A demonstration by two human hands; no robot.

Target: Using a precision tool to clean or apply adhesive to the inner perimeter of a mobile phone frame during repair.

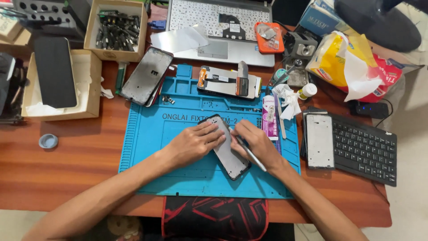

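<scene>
Showing a phone (228,151) lying slantwise on the blue mat (151,134) at the near middle of the bench (67,174). The left hand (194,142) lay flat and open on the phone's far end, pinning it. The right hand (256,143) was closed around a thin metal tool (250,154), its tip at the phone's right edge. By appearance, edge work on the phone was in hand; any further move would have called for steady downward hold and a light touch. Open room lay left on the mat. To the right, a white tube (269,117) stood just beside the hand, a phone frame (319,140) and black keyboard (365,149) beyond.
</scene>
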